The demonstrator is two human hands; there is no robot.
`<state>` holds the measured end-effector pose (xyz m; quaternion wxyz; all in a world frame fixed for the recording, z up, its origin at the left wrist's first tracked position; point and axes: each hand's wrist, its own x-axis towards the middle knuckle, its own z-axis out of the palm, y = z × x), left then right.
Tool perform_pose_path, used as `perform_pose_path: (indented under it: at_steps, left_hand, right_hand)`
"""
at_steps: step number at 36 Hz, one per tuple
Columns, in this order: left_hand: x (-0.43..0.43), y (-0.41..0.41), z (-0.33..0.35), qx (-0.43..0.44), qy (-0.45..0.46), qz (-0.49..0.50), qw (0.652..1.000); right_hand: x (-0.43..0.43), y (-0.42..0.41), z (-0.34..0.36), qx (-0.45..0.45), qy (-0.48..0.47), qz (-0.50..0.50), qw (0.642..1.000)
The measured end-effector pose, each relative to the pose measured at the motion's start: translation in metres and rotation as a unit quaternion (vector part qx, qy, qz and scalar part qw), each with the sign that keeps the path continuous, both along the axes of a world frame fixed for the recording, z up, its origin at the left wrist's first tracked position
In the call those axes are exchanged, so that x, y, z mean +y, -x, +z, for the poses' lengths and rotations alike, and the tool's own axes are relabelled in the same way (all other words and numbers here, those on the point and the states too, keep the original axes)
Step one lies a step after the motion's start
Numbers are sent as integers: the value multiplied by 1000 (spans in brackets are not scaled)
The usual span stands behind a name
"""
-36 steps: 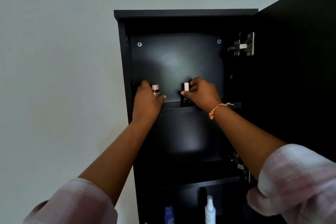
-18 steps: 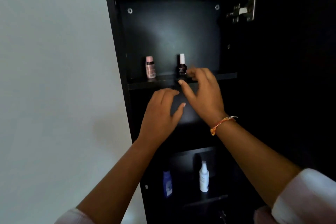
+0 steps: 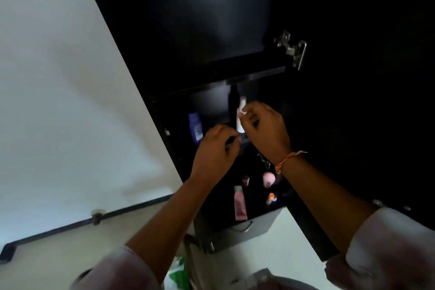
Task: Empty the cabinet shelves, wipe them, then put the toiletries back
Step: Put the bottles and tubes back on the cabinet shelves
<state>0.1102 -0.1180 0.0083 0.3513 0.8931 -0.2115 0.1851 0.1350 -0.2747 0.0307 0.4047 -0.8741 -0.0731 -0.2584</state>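
The tall black cabinet [image 3: 188,30] stands with its door swung out to the right. On a lower shelf a blue bottle [image 3: 195,128] and a white spray bottle [image 3: 240,126] stand upright. My right hand [image 3: 266,132] has thumb and forefinger pinched at the spray bottle's neck. My left hand [image 3: 214,155] hovers just below the blue bottle at the shelf's front edge, fingers loosely curled and holding nothing. Lower down lie a pink tube [image 3: 240,205], a small nail polish bottle [image 3: 245,181], a pink rounded item [image 3: 268,179] and a small orange item [image 3: 270,198].
The open door [image 3: 364,77] fills the right side, with a metal hinge [image 3: 294,50] inside. A grey drawer front with a handle [image 3: 240,231] juts out at the bottom. A green and white bag [image 3: 179,275] lies on the floor. White wall to the left.
Both hands dropped from the top shelf, leaving the two small bottles there, to the lower shelf. The view tilted down. The right hand closed on the white spray bottle.
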Motion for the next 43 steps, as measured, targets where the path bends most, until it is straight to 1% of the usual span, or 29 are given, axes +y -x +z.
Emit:
perform_pose_path:
  at_steps: [4,6,12,14,16,20,26,28,30,33,38,43]
  left_hand:
    - [-5,19,-56,114,16,7,993]
    - [-6,26,-84,172,16,8,985]
    - [-13,37,-170,320,-37,8,947]
    - [-18,40,-193,353,-48,21,934]
    - [-24,41,-213,373,-57,34,925]
    - [-34,36,-245,405,-73,55,910]
    - [-45,15,-281,427,-88,112,893]
    - [-47,8,-291,434,-98,131,886]
    - [-50,1,-300,454,-88,150,874]
    - [-52,-4,-312,475,-80,168,860]
    - [-58,-9,-324,476,-95,169,858]
    - [-62,-13,-321,509,-58,200,835]
  right_hand:
    - [-11,20,-64,112,17,-10,994]
    - [-16,30,-93,166,52,-31,984]
    - [-30,58,-158,332,115,-43,935]
    - [-32,63,-172,366,128,-57,920]
    - [-33,64,-184,373,141,-66,915]
    - [-31,52,-204,388,164,-53,905]
    - [-27,13,-228,377,253,2,891]
    - [-27,1,-238,374,272,6,887]
    - [-26,-8,-249,381,283,8,880]
    - [-25,-17,-265,389,287,20,875]
    - [-26,-27,-284,395,290,47,871]
    - [-28,-36,-294,394,285,53,872]
